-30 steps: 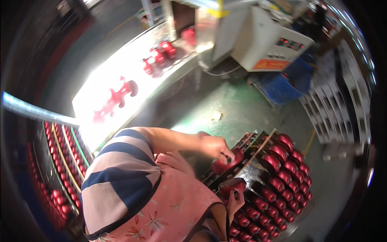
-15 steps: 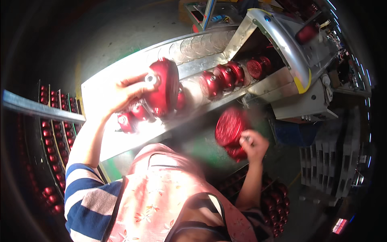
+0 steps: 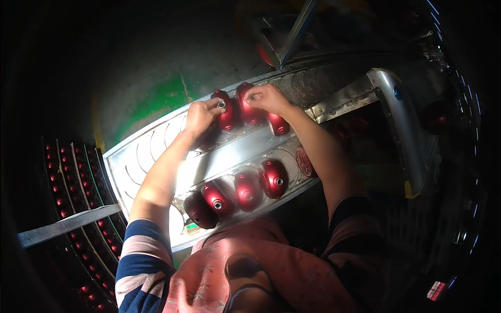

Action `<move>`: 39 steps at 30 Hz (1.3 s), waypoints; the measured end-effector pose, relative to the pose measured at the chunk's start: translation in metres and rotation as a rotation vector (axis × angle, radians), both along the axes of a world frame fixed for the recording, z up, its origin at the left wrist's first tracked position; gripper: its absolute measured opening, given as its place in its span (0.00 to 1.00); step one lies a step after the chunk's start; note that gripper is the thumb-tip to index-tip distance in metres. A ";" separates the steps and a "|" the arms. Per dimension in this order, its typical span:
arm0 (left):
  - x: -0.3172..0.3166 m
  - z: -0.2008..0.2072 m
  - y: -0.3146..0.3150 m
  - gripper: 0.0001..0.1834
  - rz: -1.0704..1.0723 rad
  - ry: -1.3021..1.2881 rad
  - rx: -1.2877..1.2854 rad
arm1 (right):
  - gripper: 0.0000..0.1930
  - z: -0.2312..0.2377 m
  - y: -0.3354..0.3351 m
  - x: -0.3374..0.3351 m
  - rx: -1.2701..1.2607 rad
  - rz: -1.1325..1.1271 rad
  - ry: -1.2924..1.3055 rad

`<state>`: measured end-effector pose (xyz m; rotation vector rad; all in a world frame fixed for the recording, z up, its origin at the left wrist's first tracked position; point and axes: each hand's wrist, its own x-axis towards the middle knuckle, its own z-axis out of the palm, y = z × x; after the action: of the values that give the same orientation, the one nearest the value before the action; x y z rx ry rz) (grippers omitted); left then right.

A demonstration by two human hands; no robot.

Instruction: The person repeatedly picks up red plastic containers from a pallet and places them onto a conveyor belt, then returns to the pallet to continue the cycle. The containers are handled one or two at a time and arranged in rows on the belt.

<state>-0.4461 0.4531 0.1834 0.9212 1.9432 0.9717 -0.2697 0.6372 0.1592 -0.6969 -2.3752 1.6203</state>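
My left hand (image 3: 200,119) pinches the silver threaded neck of a glossy red rounded metal vessel (image 3: 227,119) on the far track of the conveyor. Just right of it, my right hand (image 3: 266,99) grips a second red vessel (image 3: 249,112) at its neck. Both vessels stand on edge, side by side. Beneath my right wrist another red vessel (image 3: 278,125) shows in part, and one more is half hidden below my left hand. Along the near track sit several like them, among them a red vessel (image 3: 273,178) with its silver neck facing me.
The bright metal conveyor (image 3: 141,161) carries curved overlapping plates. At its right stands a silver machine hood (image 3: 399,125) with a dark opening. Racks of red vessels (image 3: 78,188) fill the left, where a metal bar (image 3: 70,223) crosses. A post (image 3: 298,34) rises behind the conveyor.
My right hand has swung up from beside my body to the far track with its vessel. The left hand has lowered its vessel there. My view has shifted and darkened.
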 end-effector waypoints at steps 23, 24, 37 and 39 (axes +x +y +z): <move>-0.044 -0.038 -0.147 0.12 0.158 0.561 0.513 | 0.22 0.021 -0.107 0.096 -0.024 -0.211 0.124; -0.018 -0.029 -0.150 0.14 -0.013 0.406 0.467 | 0.23 0.018 -0.133 0.127 -0.129 -0.185 -0.038; 0.134 -0.116 -0.173 0.15 -0.521 0.298 0.367 | 0.39 -0.121 -0.249 0.140 0.234 -0.532 -0.140; 0.131 -0.123 -0.187 0.15 -0.567 0.301 0.353 | 0.39 -0.148 -0.251 0.140 0.190 -0.622 -0.201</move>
<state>-0.3156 0.2664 0.0603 1.7896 1.6064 0.8774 -0.1294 0.3861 0.0116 -1.4294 -2.0785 1.0886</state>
